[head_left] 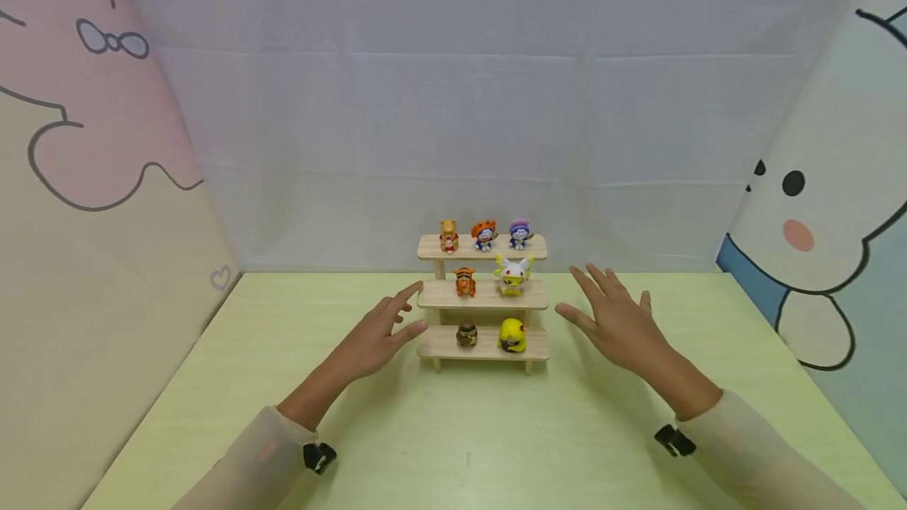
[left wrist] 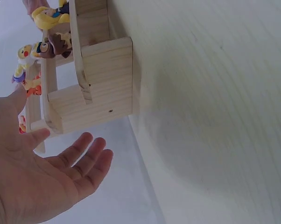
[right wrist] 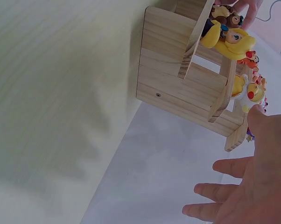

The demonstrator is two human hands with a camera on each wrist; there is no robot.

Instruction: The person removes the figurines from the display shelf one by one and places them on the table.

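Note:
A three-tier wooden display stand (head_left: 460,343) bears several small figurines. On its top tier are a yellow bear figurine (head_left: 449,237) and two blue figurines, one with an orange hat (head_left: 484,235), one with a purple hat (head_left: 520,234). The middle tier holds an orange tiger figurine (head_left: 464,282) and a white-and-yellow figurine (head_left: 512,276). Below stand a brown figurine (head_left: 466,334) and a yellow-hooded one (head_left: 512,335). My left hand (head_left: 375,337), fingers extended, is at the stand's left end; contact is unclear. To the right, my right hand (head_left: 620,323) is spread, holding nothing.
The stand is on a pale yellow-green table (head_left: 453,431), near its back edge. Behind it hangs a white cloth backdrop (head_left: 453,116). Side panels with cartoon animals, a left panel (head_left: 106,297) and a right panel (head_left: 836,179), flank the table.

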